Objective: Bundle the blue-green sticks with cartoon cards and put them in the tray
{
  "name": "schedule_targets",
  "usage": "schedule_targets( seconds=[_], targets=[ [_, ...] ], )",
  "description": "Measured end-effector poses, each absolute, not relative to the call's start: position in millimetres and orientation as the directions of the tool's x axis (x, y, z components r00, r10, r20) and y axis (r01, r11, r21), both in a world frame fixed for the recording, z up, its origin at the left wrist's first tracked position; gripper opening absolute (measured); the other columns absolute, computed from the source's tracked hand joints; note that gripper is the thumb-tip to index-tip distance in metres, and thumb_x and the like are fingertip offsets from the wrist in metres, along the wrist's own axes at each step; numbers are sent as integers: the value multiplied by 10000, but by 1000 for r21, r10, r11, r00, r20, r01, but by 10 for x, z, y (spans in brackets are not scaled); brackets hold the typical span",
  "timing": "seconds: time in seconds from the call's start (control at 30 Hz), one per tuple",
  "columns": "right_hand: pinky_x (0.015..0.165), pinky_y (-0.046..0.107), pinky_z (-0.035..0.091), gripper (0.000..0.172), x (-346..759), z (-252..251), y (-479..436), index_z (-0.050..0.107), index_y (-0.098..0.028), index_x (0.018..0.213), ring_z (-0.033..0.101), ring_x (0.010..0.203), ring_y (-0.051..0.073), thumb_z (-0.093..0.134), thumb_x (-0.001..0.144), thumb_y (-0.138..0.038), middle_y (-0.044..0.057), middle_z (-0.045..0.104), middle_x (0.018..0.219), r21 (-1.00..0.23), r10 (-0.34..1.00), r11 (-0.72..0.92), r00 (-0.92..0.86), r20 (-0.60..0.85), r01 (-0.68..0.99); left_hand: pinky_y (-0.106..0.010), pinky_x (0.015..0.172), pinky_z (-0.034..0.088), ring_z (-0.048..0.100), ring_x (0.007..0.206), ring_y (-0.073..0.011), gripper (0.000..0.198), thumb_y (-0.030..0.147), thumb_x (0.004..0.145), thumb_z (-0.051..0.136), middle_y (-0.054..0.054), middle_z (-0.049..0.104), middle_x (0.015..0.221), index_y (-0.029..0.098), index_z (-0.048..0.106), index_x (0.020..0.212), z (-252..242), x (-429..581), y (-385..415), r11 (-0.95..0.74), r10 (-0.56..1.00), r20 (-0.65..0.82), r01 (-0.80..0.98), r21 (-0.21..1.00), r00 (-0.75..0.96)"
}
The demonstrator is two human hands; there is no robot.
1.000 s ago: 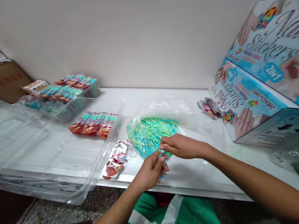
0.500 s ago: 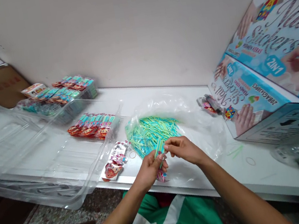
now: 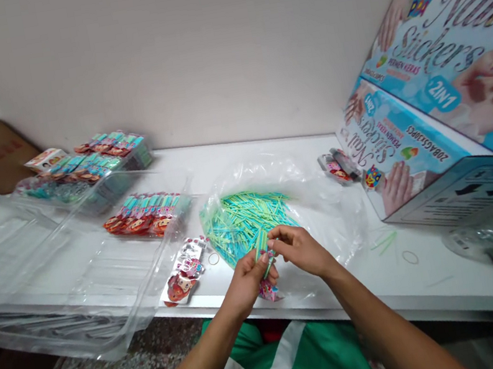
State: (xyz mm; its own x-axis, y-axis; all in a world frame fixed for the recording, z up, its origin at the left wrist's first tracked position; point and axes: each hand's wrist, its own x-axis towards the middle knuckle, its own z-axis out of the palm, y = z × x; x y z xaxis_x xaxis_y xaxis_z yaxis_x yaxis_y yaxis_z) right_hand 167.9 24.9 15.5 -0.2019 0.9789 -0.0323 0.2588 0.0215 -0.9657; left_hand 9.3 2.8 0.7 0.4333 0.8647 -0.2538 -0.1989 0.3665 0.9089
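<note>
While left hand stays out of it, no: both pinch at table's 6 o'clock edge. Left hand clamped on sticker packet, right hand fingertips closed on stick, probably. Packet light, floppy, slick film; best held by top edge. Stick pile in clear bag crowds 12 o'clock; loose packs, rubber band at 9; box at 2.

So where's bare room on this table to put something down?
Bare tabletop runs along the wall behind the bag of sticks, and right of it before the Nail Stickers boxes, save a rubber band and loose sticks. Crowded left: clear trays, sticker packs. Left hand and right hand fill mid-front.
</note>
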Motion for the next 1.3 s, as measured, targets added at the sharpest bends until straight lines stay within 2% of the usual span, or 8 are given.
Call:
schedule_targets(
  seconds=[0.17,0.4,0.5,0.6,0.8,0.93,1.2,1.3],
  targets=[
    [549,233,409,144,1687,130,268,596,-174,784,515,612,113,540,787,-306,-19,550,672,-964,981,14,-192,-39,266,-188,470,382,509,503,-80,311,446,824,540,-13,598,654,137,511,814,-15,128,25,382,858,-272,-187,905,435],
    [558,235,414,59,1676,85,258,544,-181,774,499,577,100,496,741,-167,-33,540,672,-966,986,27,-166,-17,256,-207,494,411,540,517,-98,298,432,834,533,-21,610,654,134,528,835,-44,137,22,412,852,-288,-219,884,438],
    [599,247,436,152,1665,92,238,528,-181,901,538,654,114,499,753,-173,-10,578,771,-980,990,11,-141,-17,200,-209,500,411,535,511,-95,297,428,833,538,-21,608,646,132,529,824,-53,145,23,415,847,-288,-216,884,447],
    [623,255,440,221,1662,113,224,535,-179,1004,549,695,127,517,801,-264,-6,578,772,-983,987,6,-160,-24,185,-206,499,400,529,511,-91,296,428,832,540,-22,611,653,132,528,826,-56,148,19,414,844,-290,-203,887,451],
    [611,241,405,134,1661,166,229,568,-174,778,487,618,106,524,811,-297,-30,520,663,-964,986,66,-165,23,257,-196,479,371,524,509,-86,312,443,828,539,-20,609,651,132,521,799,-33,151,-2,401,842,-288,-171,900,457],
    [611,236,398,92,1642,189,224,567,-177,768,492,633,109,528,789,-258,-28,527,673,-952,991,72,-128,35,297,-198,470,362,526,507,-91,317,455,813,554,-20,617,659,140,521,801,-27,158,-10,418,841,-306,-176,891,446],
    [572,227,388,106,1631,119,240,586,-170,772,474,577,98,482,757,-182,-37,530,650,-966,990,45,-139,9,255,-204,492,371,537,507,-93,323,463,797,571,-23,629,665,144,530,803,-54,154,-14,436,840,-318,-200,878,440],
    [616,233,407,139,1628,134,237,588,-172,771,509,625,105,452,752,-152,-28,564,699,-964,989,49,-146,11,263,-204,477,375,533,493,-95,332,478,800,559,-20,625,654,147,524,810,-53,153,-19,453,829,-326,-203,868,455]
  ],
)
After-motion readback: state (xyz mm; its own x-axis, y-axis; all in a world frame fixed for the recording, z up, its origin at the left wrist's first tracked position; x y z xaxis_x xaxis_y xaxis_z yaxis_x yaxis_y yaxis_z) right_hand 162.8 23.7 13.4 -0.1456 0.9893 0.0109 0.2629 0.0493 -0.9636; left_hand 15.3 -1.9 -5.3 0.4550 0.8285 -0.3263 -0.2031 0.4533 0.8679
